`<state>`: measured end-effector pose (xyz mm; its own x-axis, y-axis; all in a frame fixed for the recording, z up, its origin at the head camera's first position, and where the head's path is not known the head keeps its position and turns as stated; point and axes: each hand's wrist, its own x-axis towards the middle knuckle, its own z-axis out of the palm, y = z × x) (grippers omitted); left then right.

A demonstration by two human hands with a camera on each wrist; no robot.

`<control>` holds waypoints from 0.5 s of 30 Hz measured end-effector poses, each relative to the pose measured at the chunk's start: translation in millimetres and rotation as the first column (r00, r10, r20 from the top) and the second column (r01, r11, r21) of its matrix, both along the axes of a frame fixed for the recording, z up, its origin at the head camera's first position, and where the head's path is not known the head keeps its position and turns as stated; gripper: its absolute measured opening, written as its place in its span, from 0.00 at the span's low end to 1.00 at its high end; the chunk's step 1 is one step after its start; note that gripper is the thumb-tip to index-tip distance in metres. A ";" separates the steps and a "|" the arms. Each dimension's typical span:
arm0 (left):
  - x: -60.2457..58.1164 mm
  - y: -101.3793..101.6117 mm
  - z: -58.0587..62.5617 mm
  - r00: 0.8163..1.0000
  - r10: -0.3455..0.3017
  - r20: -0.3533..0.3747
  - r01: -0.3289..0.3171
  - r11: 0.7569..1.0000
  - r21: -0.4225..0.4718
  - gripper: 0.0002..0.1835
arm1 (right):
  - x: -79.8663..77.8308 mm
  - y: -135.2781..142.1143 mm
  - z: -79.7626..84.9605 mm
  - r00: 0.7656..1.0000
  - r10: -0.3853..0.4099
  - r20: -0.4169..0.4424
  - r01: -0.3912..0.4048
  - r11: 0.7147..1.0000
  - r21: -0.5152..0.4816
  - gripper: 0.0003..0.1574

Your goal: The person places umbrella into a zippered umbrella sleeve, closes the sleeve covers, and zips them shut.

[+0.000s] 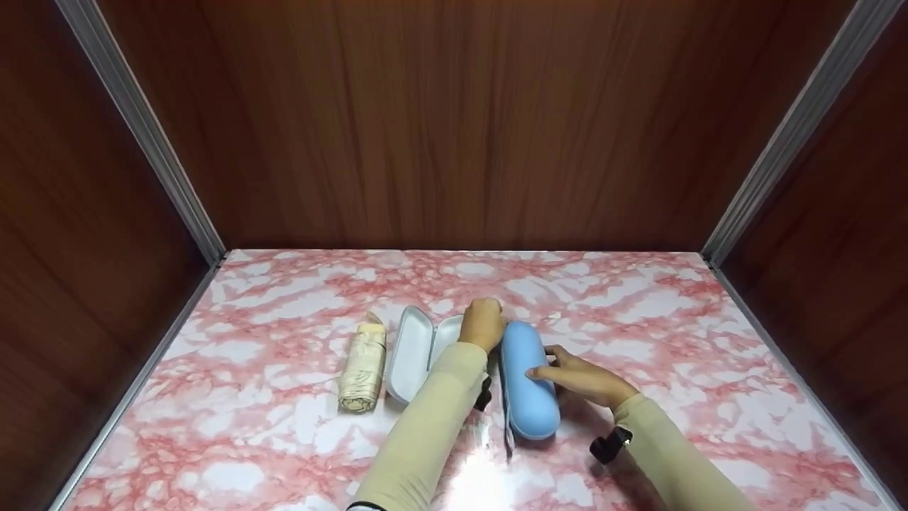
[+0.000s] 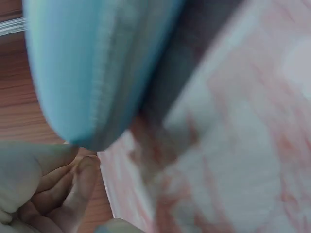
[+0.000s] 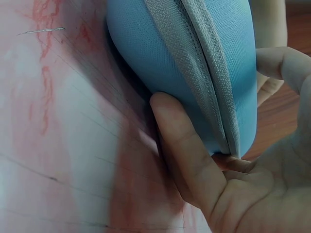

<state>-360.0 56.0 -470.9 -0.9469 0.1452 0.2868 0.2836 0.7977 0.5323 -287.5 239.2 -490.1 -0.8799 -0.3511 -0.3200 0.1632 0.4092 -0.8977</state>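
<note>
A blue oblong zip case (image 1: 528, 383) lies on the table, its grey zipper (image 3: 187, 53) running along the side. My right hand (image 1: 585, 376) holds it from the right, thumb on top and a finger low along the side near the tabletop. At the case's far end, my left hand (image 1: 484, 323) has its fingers curled and fingertips (image 2: 87, 165) pinched together right at the tip where the zipper band ends. Whatever is between those fingertips is hidden. A dark strap (image 1: 508, 433) hangs at the case's near left side.
Left of the blue case, an open pale glasses case (image 1: 411, 355) lies partly behind my left forearm. Farther left is a rolled beige folding umbrella (image 1: 362, 369). Brown wood panels (image 1: 454, 128) enclose the red-and-white marbled table (image 1: 269, 440) at the back and sides.
</note>
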 end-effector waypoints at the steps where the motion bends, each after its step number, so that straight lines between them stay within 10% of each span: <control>1: 0.9 -0.9 2.6 1.000 -0.005 0.023 0.005 1.000 0.024 0.07 | -0.2 0.2 -0.4 1.000 0.001 0.001 -0.001 1.000 -0.003 0.50; 9: 15.4 -8.6 18.3 0.965 -0.129 0.229 0.092 0.982 0.165 0.23 | -1.7 2.2 -3.0 1.000 0.015 -0.005 -0.015 1.000 0.006 0.52; 15: 29.0 -15.9 18.5 0.910 -0.230 0.346 0.145 0.956 0.254 0.15 | -2.5 2.4 -3.1 1.000 0.023 0.005 -0.023 1.000 -0.001 0.52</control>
<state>-331.0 40.1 -452.4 -0.9520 0.3046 -0.0314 0.1667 0.6015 0.7813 -290.0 241.6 -493.2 -0.8702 -0.3714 -0.3238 0.1581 0.4120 -0.8974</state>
